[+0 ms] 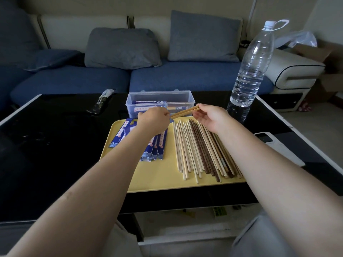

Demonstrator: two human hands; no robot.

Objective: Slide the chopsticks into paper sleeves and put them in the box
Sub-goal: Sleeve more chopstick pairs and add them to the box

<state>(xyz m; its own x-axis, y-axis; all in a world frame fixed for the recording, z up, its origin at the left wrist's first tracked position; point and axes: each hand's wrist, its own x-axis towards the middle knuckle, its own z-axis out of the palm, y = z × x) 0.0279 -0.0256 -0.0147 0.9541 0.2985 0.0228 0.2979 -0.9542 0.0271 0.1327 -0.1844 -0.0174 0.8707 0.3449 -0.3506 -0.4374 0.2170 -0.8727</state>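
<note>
Two bare forearms reach in from the lower edge, over grey-clad knees. The left hand (152, 118) and the right hand (210, 115) each pinch one end of a pair of chopsticks (184, 112), held level above the far edge of the yellow tray (161, 177); both grips are closed on the pair. On the tray, loose chopsticks (200, 153) lie in a row at the right and blue paper sleeves (154, 151) at the left. Just behind the tray stands the clear box (160, 101) with sleeved pairs inside. A water bottle (250, 71) stands on the black tabletop (55, 145), right of the box.
</note>
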